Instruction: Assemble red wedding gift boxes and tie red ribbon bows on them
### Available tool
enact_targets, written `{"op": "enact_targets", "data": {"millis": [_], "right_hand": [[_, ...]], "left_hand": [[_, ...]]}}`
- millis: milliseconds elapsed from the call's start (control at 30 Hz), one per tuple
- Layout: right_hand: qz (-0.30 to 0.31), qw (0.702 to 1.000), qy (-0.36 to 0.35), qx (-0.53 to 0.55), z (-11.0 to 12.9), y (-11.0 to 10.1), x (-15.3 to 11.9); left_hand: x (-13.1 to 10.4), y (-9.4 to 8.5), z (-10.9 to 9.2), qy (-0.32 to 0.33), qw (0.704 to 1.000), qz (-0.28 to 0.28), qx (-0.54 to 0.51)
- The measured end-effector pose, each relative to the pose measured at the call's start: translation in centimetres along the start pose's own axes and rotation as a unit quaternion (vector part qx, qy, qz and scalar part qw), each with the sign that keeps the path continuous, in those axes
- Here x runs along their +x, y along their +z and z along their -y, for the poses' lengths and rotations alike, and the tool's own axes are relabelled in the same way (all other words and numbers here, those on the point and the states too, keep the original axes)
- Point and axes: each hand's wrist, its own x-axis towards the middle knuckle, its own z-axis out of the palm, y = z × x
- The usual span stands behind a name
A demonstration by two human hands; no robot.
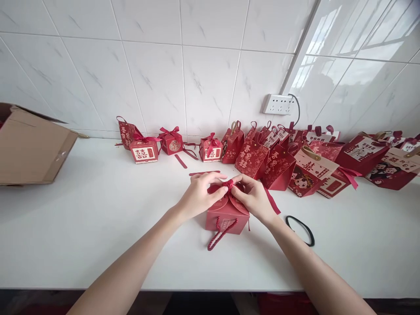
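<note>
Head view: the left hand (202, 194) and right hand (253, 196) pinch a red ribbon (229, 185) with narrow grips, on top of a red box (229, 213).

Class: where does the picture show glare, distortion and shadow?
Head view: bright window reflections glare off the glossy wall tiles at upper right; same view, the cardboard box looks stretched at the left edge; same view, faint soft shadow on the white table beside the red box.

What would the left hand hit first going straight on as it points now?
The red ribbon atop the red box first, then probably the right hand just beyond; depth there is hard to judge.
</note>
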Motion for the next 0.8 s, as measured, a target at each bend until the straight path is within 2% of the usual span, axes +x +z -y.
{"op": "enact_targets", "data": {"millis": [233, 500, 733, 800], "right_hand": [[0.003, 1.0, -0.003, -0.004, 0.55, 0.1, -0.04], [0.038, 0.999, -0.006, 0.038, 0.41, -0.4, -0.22], [0.033, 0.999, -0.015, 0.023, 0.22, -0.81, -0.04], [0.032, 0.999, -0.022, 0.009, 0.25, -0.83, 0.01]], "left_hand": [[0.14, -0.1, 0.01, 0.0, 0.999, 0.002, -0.035], [-0.13, 0.09, -0.28, -0.005, 0.995, 0.01, -0.101], [-0.23, 0.35, 0.04, -0.079, 0.984, 0.011, -0.158], [-0.25, 0.39, -0.08, -0.076, 0.984, 0.016, -0.162]]}}
